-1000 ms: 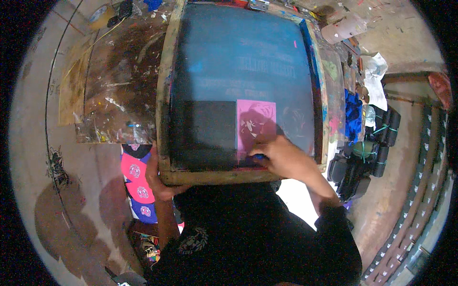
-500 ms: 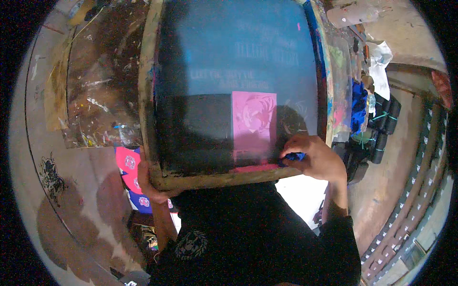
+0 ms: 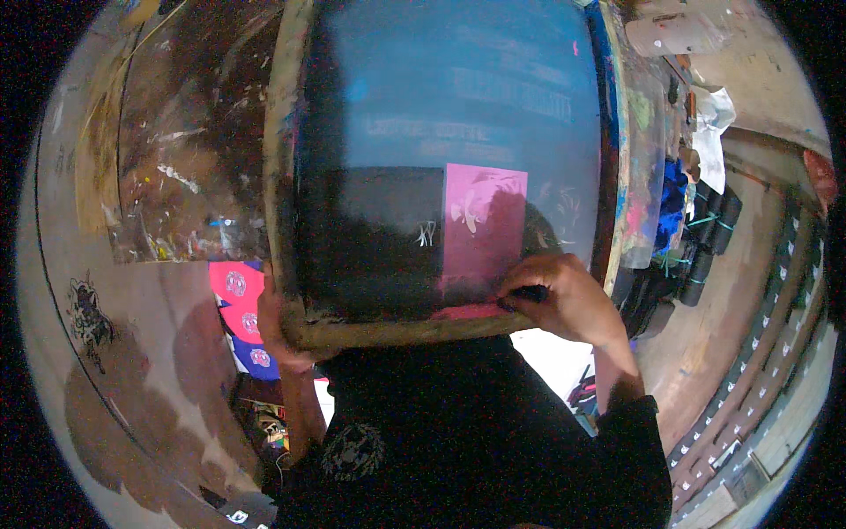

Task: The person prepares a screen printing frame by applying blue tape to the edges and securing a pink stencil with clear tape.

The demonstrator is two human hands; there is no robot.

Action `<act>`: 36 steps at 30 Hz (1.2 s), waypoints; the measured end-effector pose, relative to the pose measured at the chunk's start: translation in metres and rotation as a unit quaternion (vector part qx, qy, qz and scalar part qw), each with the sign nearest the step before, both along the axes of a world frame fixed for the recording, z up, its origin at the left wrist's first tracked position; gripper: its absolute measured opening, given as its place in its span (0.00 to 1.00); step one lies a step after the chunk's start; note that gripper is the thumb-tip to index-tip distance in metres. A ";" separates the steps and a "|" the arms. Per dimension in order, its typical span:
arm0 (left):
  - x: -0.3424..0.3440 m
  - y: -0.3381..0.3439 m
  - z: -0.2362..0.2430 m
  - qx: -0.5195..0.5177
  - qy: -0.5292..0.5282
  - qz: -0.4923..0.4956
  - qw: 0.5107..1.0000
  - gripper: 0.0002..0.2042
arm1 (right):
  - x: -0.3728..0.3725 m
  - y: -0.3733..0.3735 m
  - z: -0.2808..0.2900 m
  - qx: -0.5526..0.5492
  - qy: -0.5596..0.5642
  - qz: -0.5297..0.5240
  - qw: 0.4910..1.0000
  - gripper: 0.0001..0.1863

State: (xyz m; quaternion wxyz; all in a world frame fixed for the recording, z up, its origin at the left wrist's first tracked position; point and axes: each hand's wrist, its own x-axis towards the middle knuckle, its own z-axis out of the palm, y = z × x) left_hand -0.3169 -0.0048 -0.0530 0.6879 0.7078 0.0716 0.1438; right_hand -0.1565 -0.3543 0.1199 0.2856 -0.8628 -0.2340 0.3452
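A wooden screen-printing frame (image 3: pixel 279 150) holds blue mesh (image 3: pixel 458 62) with a pink rectangle (image 3: pixel 485 212) and a dark grey area (image 3: pixel 370 229) beside it near the lower edge. My left hand (image 3: pixel 285 339) grips the frame's lower-left corner, fingers partly hidden beneath it. My right hand (image 3: pixel 564 295) is closed on a small dark-blue, crumpled-looking object (image 3: pixel 527 294) at the bottom inside the frame, just right of a pink smear (image 3: pixel 463 311) below the rectangle.
A paint-stained board (image 3: pixel 194 132) lies left of the frame, with pink and blue printed pieces (image 3: pixel 236 304) below it. Along the right are a clear jug (image 3: pixel 661 35), white paper (image 3: pixel 709 145), blue cloth (image 3: pixel 671 198), black rolls (image 3: pixel 705 264) and long printed strips (image 3: pixel 758 370).
My right hand moved rightward off the pink rectangle to its lower-right corner, then slightly back left, still holding the small object. My left hand stays on the frame corner.
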 end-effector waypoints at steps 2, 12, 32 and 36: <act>0.017 -0.005 0.012 -0.035 -0.080 -0.034 0.996 0.55 | 0.002 0.004 0.000 0.000 0.006 -0.001 1.000 0.09; -0.017 0.006 -0.013 0.075 0.011 0.019 0.997 0.55 | 0.006 0.018 -0.001 0.006 0.012 0.021 1.000 0.09; 0.017 0.007 0.016 0.286 -0.140 -0.015 0.948 0.52 | 0.003 0.053 -0.012 0.062 0.066 0.068 0.994 0.08; 0.019 0.000 0.014 0.289 -0.144 0.018 0.946 0.51 | 0.000 0.054 -0.016 0.065 0.063 0.087 0.992 0.08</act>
